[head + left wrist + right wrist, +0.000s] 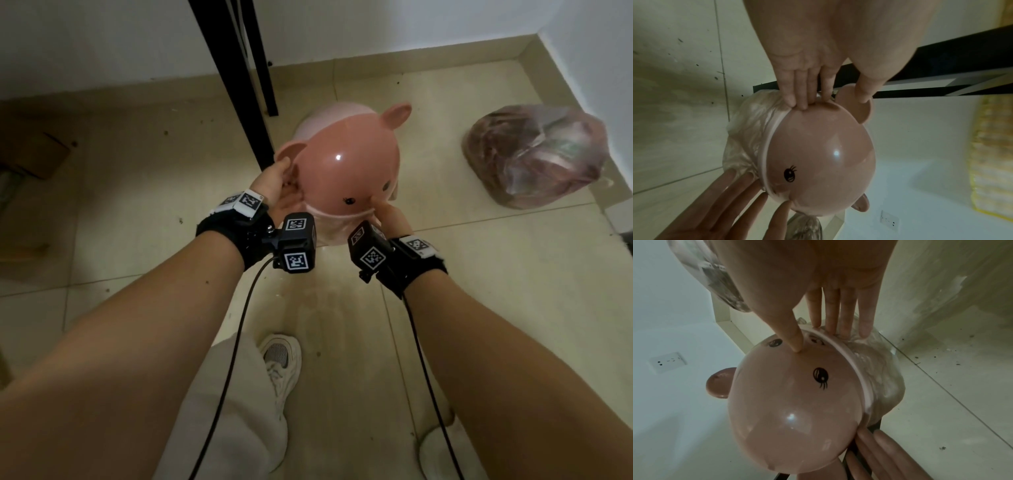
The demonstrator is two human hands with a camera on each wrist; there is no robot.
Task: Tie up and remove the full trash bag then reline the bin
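Open tiled floor (144, 164) lies left of the left hand (274, 181), while a black table leg (239, 78) stands just beyond its fingertips. Well off to the right of the right hand (390, 216), the full trash bag (534, 157) sits tied in the wall corner. Between the hands is the bin (318, 236), topped by a pink domed lid (346, 164) with ears and painted eyes; a pale new liner (748, 129) folds over the rim below it. Both hands are spread nearly flat with fingers straight, the left's fingertips pressing the lid's edge by one ear, the right's thumb on the lid's face and fingers on the liner.
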